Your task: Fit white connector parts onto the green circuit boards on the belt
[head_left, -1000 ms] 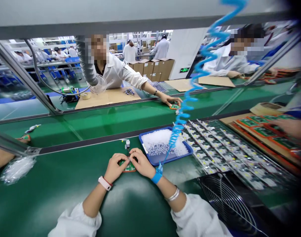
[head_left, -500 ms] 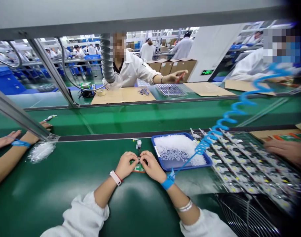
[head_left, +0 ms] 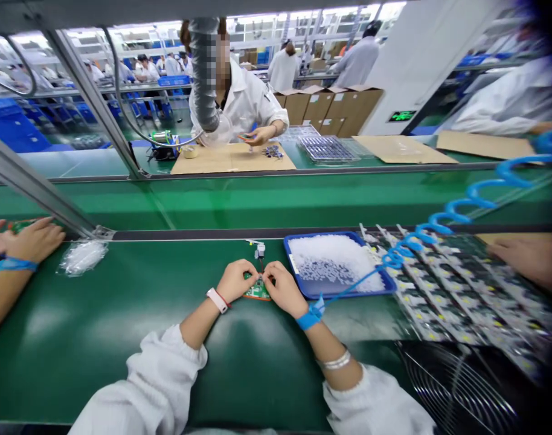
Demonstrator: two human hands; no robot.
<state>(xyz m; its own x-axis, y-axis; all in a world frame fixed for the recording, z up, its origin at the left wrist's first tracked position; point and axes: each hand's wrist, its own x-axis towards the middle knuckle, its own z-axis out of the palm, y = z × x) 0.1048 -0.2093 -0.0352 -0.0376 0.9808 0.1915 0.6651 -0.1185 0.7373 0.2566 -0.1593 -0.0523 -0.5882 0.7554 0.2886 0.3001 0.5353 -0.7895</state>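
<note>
Left hand [head_left: 233,281], right hand [head_left: 285,290] closed on a circuit board [head_left: 258,291], green assembly belt [head_left: 99,314], factory hall [head_left: 135,66] beyond

At 6 o'clock there were two of the person's own hands, one left hand [head_left: 231,283] and one right hand [head_left: 282,290], pressed around one green circuit board [head_left: 258,291]. One blue tray [head_left: 324,235] of white pellets sat at 4 o'clock, with one blue coiled cord [head_left: 466,202] running past it and one wire fan guard [head_left: 457,386] lower down. Two co-worker hands [head_left: 34,240] and one clear plastic bag [head_left: 83,257] lay at 9 o'clock, one further hand [head_left: 525,257] at 3 o'clock, one white-coated co-worker [head_left: 244,106] at 12 o'clock, and at least three cardboard boxes [head_left: 330,109] at 1 o'clock.
</note>
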